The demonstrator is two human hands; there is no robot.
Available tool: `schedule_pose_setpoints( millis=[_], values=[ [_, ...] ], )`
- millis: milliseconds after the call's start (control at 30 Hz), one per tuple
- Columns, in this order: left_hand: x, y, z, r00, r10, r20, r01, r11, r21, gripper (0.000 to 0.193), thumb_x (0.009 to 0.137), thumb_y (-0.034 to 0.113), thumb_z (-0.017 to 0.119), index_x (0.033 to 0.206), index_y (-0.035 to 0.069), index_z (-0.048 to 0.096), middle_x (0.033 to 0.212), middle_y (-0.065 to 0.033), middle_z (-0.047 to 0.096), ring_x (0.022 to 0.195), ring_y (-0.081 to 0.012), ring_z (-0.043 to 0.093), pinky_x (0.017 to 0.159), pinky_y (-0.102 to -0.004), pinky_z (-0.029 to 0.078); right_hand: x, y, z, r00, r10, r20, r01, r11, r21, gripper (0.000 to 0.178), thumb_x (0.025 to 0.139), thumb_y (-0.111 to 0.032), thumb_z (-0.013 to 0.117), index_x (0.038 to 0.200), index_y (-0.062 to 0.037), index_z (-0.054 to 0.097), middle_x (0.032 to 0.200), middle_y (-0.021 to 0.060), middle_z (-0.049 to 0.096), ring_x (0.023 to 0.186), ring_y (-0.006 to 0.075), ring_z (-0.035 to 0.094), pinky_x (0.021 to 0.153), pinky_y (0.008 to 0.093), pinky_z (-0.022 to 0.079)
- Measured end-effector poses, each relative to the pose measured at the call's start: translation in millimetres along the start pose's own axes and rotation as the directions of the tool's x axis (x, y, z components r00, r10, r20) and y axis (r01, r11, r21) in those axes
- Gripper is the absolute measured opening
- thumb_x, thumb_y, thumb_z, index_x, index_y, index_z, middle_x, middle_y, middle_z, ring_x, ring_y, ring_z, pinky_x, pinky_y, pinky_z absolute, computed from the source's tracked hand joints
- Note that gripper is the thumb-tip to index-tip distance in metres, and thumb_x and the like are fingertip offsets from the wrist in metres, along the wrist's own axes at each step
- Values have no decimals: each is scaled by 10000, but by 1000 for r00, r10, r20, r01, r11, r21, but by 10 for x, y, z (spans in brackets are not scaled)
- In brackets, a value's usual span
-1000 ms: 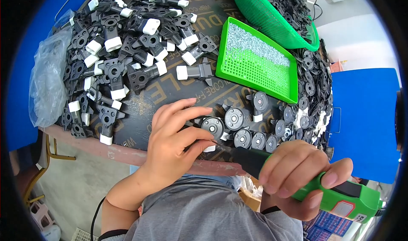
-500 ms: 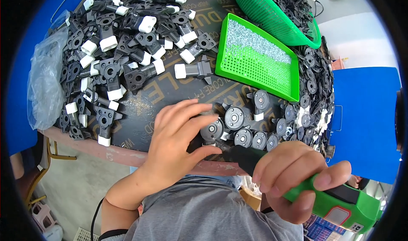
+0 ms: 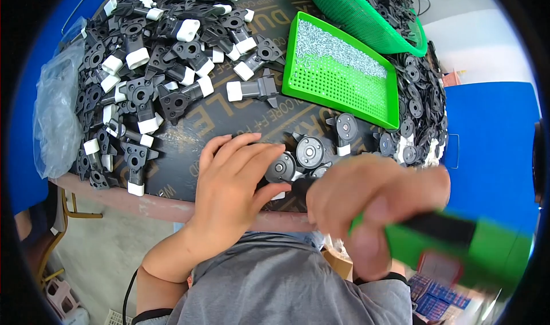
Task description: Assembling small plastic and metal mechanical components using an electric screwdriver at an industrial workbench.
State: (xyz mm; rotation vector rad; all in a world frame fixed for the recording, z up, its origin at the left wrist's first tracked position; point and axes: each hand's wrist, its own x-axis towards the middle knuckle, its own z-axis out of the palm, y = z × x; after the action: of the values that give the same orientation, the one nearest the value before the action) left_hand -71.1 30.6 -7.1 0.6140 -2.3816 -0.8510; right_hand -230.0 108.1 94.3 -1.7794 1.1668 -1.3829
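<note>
At the table's near edge my left hand (image 3: 235,182) curls its fingers and thumb around a black caster-like part with a round disc (image 3: 282,167), pressing it to the tabletop. A bit of its white end shows below the thumb. My right hand (image 3: 372,205), smeared by motion, grips a green and black power screwdriver (image 3: 475,247). The tool lies sideways, its dark nose reaching left toward the held part; whether the tip touches cannot be made out. Beside it lie a second disc part (image 3: 310,152) and a third disc part (image 3: 346,128). Others are partly hidden behind my right hand.
A green perforated tray (image 3: 338,112) of small silver screws (image 3: 344,49) stands beyond my hands. Behind it is a green basket (image 3: 338,13) of black parts. Many black parts with white ends (image 3: 136,93) are heaped left, beside a clear plastic bag (image 3: 56,113). Black discs (image 3: 413,107) pile up right.
My right hand has moved left and up with the screwdriver, bringing its nose closer to the held part and covering several disc parts. My left hand keeps its hold. The view has shifted slightly.
</note>
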Motion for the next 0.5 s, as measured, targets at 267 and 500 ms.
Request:
schedule_pose_setpoints(
  millis=[267,500],
  values=[
    [-1,-10,22,1000,15,-18,-16,999,-45,520,728,241,818,1193,71,662,1162,-94,677,1174,-298,582,1029,-459,376,-216,-43,-142,929,-148,-340,212,964,159,225,991,-183,541,1127,-79,396,680,72,500,525,170,488,463,322,457],
    [-126,-16,-471,997,43,59,-17,920,-393,368,784,187,799,1110,52,696,1164,-96,683,1134,-300,611,989,-409,448,-1074,-421,-655,769,-76,-635,16,995,-100,549,1007,-466,534,1331,-55,368,767,78,475,647,174,486,621,328,472]
  ],
)
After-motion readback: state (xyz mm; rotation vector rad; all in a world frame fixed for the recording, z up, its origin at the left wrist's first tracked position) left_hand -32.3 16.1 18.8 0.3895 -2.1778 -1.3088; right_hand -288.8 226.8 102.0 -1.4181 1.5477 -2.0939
